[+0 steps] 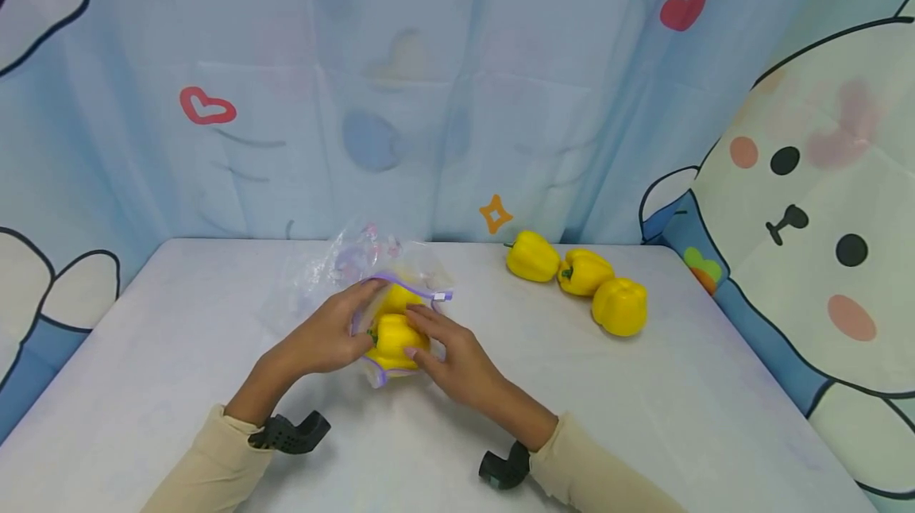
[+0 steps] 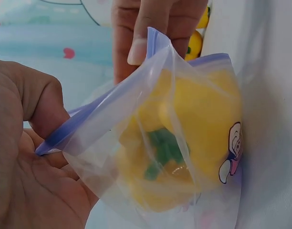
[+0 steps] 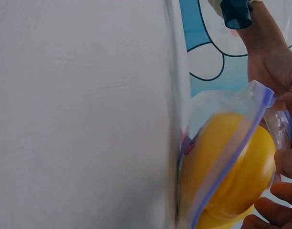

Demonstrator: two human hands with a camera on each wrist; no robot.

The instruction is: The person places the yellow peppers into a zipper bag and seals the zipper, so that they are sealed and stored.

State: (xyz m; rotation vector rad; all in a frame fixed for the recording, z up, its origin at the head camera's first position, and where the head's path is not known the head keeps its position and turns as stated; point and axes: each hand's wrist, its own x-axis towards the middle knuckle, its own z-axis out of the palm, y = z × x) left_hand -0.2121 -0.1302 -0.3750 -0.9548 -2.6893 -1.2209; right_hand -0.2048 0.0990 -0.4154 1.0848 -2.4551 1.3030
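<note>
A clear zip bag with a purple seal lies at the middle of the table, with a yellow bell pepper at its mouth and more yellow behind it. My left hand grips the bag's left edge; in the left wrist view, the thumb of the left hand hooks over the purple seal. On the pepper's right side rest the fingers of my right hand. The right wrist view has the pepper inside the bag, with fingertips beside it.
Three yellow peppers sit together at the back right of the white table. A printed blue curtain hangs behind the table's back edge.
</note>
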